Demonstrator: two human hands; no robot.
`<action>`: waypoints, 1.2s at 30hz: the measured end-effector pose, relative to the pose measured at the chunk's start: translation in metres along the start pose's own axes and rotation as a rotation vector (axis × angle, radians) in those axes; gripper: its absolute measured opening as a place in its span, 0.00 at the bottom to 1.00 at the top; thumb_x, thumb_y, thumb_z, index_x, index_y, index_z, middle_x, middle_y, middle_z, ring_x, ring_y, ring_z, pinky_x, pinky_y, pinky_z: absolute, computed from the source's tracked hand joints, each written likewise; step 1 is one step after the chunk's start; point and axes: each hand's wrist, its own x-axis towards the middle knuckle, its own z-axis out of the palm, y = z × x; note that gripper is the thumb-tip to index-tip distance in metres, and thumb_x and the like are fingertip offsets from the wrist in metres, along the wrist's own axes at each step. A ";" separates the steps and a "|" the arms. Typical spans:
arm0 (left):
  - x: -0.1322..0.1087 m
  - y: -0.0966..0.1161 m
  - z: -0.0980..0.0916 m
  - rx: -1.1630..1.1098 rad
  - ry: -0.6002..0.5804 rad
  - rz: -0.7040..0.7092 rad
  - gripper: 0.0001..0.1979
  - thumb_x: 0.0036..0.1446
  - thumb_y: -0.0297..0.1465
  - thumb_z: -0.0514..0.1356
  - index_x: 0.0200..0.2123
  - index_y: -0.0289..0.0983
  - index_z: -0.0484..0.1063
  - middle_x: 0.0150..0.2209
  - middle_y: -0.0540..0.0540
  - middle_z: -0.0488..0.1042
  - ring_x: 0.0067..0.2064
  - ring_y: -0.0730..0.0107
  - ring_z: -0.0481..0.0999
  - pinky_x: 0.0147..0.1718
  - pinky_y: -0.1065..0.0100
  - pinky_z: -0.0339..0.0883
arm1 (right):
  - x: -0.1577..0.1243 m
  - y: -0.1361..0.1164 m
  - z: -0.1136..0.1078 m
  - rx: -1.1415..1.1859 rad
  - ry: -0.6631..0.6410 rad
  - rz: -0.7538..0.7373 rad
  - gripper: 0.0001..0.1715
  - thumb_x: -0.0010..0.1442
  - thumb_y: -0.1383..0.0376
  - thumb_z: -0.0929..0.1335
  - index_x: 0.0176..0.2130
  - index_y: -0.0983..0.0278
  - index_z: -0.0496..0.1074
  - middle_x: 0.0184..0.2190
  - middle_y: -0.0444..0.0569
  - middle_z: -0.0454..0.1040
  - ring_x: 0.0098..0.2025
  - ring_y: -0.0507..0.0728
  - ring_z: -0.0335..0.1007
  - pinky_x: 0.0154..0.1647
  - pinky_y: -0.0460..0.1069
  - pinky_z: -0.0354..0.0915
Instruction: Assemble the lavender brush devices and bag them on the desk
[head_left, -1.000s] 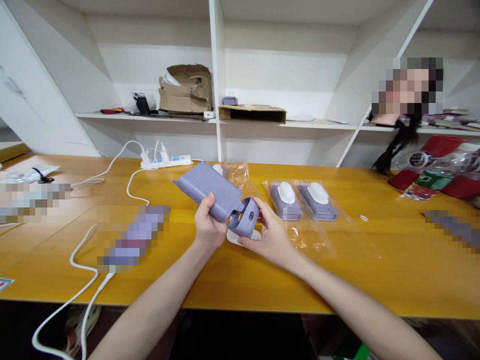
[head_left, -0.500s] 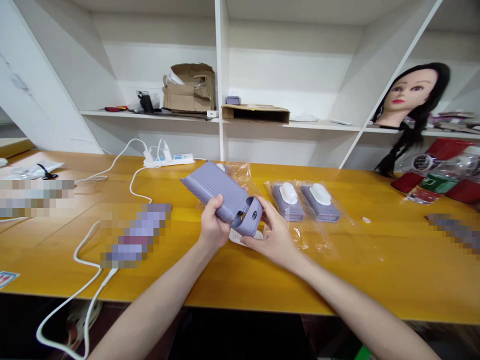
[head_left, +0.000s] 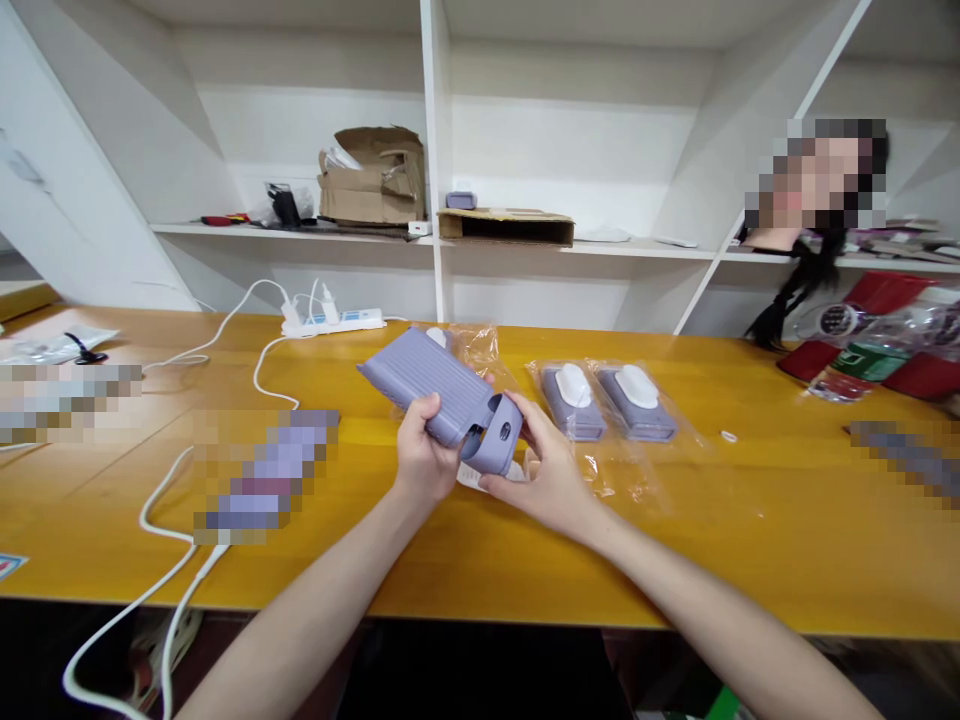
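A lilac ribbed plastic case (head_left: 420, 390) is held in both hands above the table (head_left: 750, 540), tilted, with its far end pointing up and to the left. The left hand (head_left: 426, 450) is closed around the ribbed body, with the thumb on top. The right hand (head_left: 544, 470) is closed on the rounded looped end (head_left: 499, 435) of the case, with the fingertips (head_left: 521, 405) pressed on its upper edge. Neither hand is open wide. A white paper slip (head_left: 480, 477) is seen on the table under the case, just beside the right hand. A clear plastic bag (head_left: 476, 355) is seen behind the case, and a white knob (head_left: 436, 337) is partly hidden by the case. To the right, two lilac items with white tops (head_left: 600, 402) are laid side by side in clear wrap, near the right hand. Further right, a small white bit (head_left: 727, 436) lies on the table, and red packets in clear plastic (head_left: 862, 340) are piled at the table's far right. A white power strip (head_left: 334, 322) with plugged-in chargers is placed at the back edge, and white cables (head_left: 165, 525) run across the left side. Blurred items (head_left: 266, 475) are seen left of the hands. A torn cardboard box (head_left: 371, 180) and a flat cardboard tray (head_left: 506, 227) are kept on a white shelf (head_left: 300, 232) above
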 end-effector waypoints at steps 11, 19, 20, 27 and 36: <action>0.003 0.010 0.002 -0.023 0.032 -0.005 0.23 0.46 0.35 0.59 0.47 0.34 0.70 0.42 0.41 0.79 0.47 0.52 0.78 0.44 0.58 0.73 | 0.001 -0.002 -0.001 -0.056 -0.008 -0.024 0.44 0.44 0.64 0.72 0.58 0.60 0.56 0.53 0.56 0.67 0.55 0.64 0.67 0.54 0.63 0.66; 0.000 0.007 0.001 -0.001 0.001 -0.022 0.22 0.46 0.36 0.59 0.45 0.34 0.71 0.41 0.40 0.79 0.49 0.51 0.76 0.47 0.57 0.71 | 0.001 -0.003 -0.001 -0.047 0.013 0.014 0.45 0.43 0.64 0.73 0.58 0.58 0.56 0.52 0.55 0.67 0.54 0.64 0.67 0.54 0.64 0.66; -0.001 0.005 0.001 0.001 -0.001 -0.022 0.22 0.46 0.36 0.59 0.45 0.34 0.71 0.41 0.40 0.79 0.50 0.51 0.76 0.47 0.57 0.71 | 0.001 -0.003 -0.002 -0.040 0.017 0.017 0.45 0.44 0.64 0.73 0.58 0.57 0.56 0.53 0.55 0.67 0.54 0.64 0.67 0.54 0.63 0.67; -0.001 0.005 0.001 -0.007 -0.005 -0.013 0.21 0.46 0.36 0.59 0.45 0.34 0.71 0.43 0.41 0.78 0.49 0.51 0.77 0.46 0.57 0.72 | 0.001 -0.005 -0.002 -0.058 0.021 0.015 0.44 0.44 0.64 0.72 0.58 0.58 0.57 0.53 0.55 0.67 0.54 0.64 0.67 0.54 0.63 0.67; -0.002 0.005 0.002 -0.003 -0.015 -0.025 0.21 0.46 0.36 0.59 0.45 0.35 0.71 0.43 0.42 0.79 0.50 0.52 0.76 0.44 0.60 0.73 | -0.001 -0.003 0.000 -0.047 0.026 -0.013 0.43 0.44 0.64 0.72 0.58 0.58 0.56 0.53 0.54 0.68 0.54 0.64 0.67 0.53 0.62 0.68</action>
